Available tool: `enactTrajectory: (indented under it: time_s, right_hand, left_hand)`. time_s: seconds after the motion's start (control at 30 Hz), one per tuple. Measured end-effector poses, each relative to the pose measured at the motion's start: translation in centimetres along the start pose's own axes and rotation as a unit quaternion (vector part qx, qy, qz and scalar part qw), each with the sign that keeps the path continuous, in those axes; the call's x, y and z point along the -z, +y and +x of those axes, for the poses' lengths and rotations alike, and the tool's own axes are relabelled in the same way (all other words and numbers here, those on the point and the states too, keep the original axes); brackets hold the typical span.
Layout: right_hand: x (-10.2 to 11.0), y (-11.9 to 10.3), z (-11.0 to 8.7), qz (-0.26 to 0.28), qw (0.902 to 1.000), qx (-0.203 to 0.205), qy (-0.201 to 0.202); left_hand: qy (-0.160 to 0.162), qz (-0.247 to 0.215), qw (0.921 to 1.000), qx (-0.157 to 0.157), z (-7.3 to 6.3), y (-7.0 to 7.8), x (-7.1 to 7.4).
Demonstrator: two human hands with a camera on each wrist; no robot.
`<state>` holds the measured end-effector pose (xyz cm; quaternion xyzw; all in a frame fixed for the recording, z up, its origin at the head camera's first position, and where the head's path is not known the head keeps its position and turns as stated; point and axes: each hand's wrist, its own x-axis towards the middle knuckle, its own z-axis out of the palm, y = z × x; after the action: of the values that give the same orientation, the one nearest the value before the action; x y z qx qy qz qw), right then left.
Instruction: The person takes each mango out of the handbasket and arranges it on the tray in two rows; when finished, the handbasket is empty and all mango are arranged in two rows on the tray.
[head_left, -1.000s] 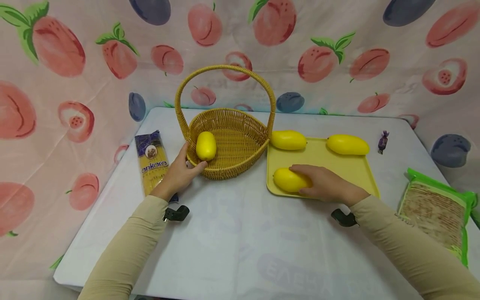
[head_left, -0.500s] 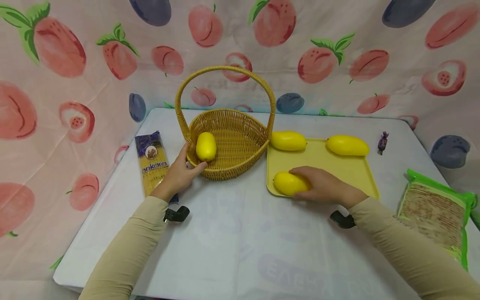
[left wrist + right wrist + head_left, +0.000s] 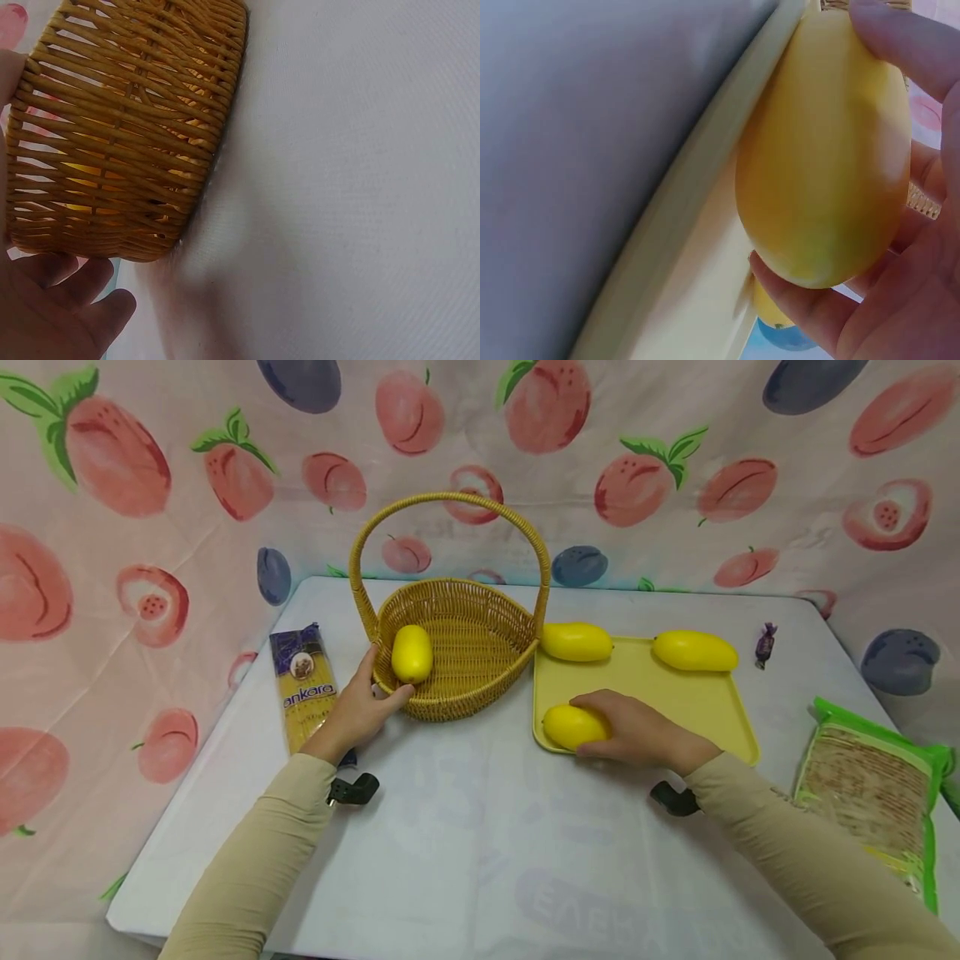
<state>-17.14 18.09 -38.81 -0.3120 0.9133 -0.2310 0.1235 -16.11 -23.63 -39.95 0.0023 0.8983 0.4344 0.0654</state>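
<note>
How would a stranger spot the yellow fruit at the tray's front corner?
On the white table, right of the brown woven basket, is a pale yellow rectangular tray. At its near left corner is the smooth oval yellow fruit. Unlike the yellow fruits at the far edge, it is gripped by the right hand.

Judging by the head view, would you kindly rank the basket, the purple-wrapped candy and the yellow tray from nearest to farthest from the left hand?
1. Basket: touched by the left hand.
2. Yellow tray: right of the basket.
3. Purple candy: right of the tray.
</note>
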Motion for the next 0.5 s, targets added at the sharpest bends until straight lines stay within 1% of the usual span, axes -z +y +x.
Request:
enactTrajectory:
  time_s: [0.27,0.5]
  right_hand:
    - [-0.35,-0.42,0.38,-0.002,1.0000,0.008,0.002]
    - [-0.53,-0.74,0.89,-0.008,0.9995,0.031,-0.002]
  left_hand:
    - [0.002,0.001,1.0000,0.003,-0.01,-0.02,-0.01]
    - [0.008,-0.008,0.9998,-0.013,-0.04,0.17,-0.11]
